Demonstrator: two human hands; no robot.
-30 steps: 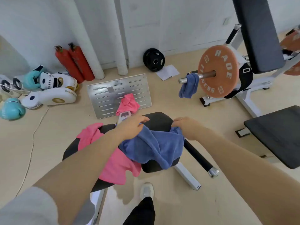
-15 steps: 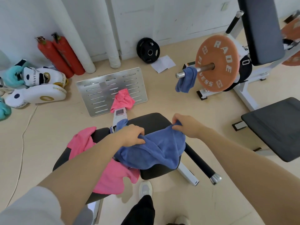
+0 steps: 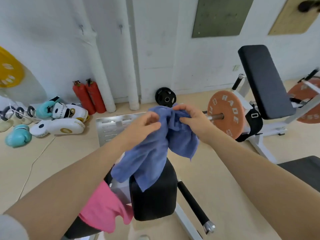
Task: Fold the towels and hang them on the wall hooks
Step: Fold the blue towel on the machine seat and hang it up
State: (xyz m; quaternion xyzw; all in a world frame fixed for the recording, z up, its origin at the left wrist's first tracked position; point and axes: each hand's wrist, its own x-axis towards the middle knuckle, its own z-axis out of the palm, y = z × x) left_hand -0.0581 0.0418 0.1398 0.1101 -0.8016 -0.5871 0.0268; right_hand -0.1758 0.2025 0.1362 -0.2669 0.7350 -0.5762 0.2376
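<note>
The left hand (image 3: pixel 147 122) and right hand (image 3: pixel 194 119) each pinched a bunched upper edge of the blue towel (image 3: pixel 155 153), which hung crumpled in the air between them above the black bench pad (image 3: pixel 154 196), its lower corners just brushing the pad. To fold it well, the fingers probably needed to work outward along the hem to two true corners and draw the cloth flat before doubling it. A pink towel (image 3: pixel 103 210) lay draped on the bench beside it, and two small wall hooks (image 3: pixel 120 27) showed well beyond.
</note>
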